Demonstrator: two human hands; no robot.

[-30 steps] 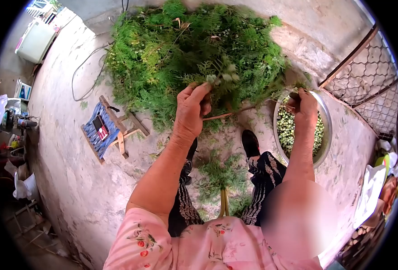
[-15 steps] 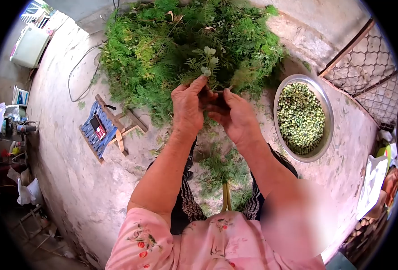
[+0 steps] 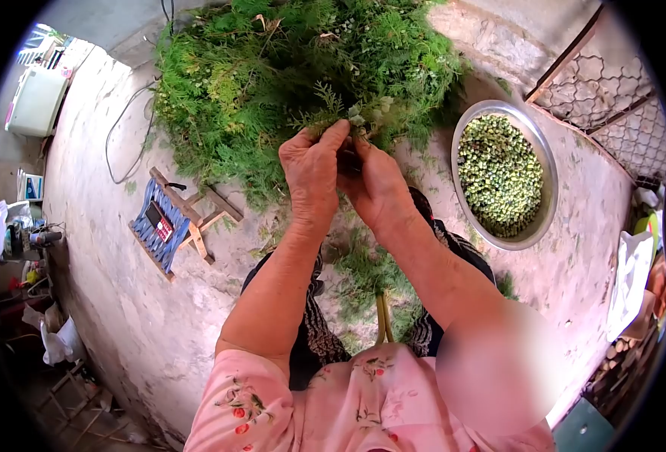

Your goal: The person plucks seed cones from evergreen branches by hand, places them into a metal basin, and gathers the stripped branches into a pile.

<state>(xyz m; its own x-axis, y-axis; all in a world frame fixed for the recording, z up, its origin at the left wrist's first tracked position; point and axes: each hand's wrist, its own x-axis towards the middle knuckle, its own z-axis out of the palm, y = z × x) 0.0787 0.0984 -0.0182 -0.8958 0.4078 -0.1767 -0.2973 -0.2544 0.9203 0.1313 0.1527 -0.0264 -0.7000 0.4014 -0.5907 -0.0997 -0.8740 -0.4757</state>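
Observation:
My left hand grips a green sprig between thumb and fingers, in front of a large heap of leafy branches. Close beside it, my right hand has its thumb and fingers pressed together at the pale green cones on the sprig. Whether a cone is between those fingertips is too small to tell. A metal basin of small green cones stands on the floor to the right.
A small stool with a blue woven seat carries a phone at the left. Loose greenery lies between my legs. Wire mesh stands at the upper right, and a white bag lies at the right edge.
My right hand has come from over the basin to the sprig beside my left hand, most recently closing at its cones. The whole view has shifted slightly.

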